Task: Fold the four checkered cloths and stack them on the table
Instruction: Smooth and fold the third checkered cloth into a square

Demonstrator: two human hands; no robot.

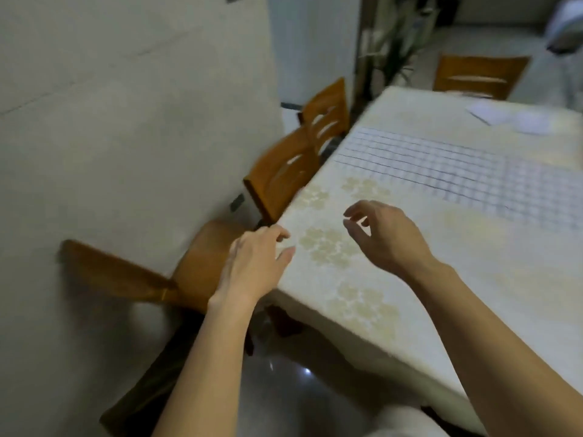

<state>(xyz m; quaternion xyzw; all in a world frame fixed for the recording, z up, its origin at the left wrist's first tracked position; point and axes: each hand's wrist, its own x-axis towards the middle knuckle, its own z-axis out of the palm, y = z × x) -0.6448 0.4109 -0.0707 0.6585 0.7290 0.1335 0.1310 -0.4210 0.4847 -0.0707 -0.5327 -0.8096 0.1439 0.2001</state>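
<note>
A white cloth with thin dark checks (441, 165) lies spread flat across the table (473, 279), from its left edge toward the right. A second, paler checkered cloth (545, 197) adjoins it on the right; the blur hides where one ends. My left hand (255, 263) hovers at the table's left edge, fingers loosely curled, holding nothing. My right hand (385, 238) hangs over the tabletop nearer the cloth, fingers relaxed and slightly bent, empty. Both hands are short of the cloth.
The table wears a cream cover with pale flower prints. Three wooden chairs (284, 175) stand along its left side against a wall, another chair (479, 75) at the far end. White papers (511, 116) lie at the far right of the table.
</note>
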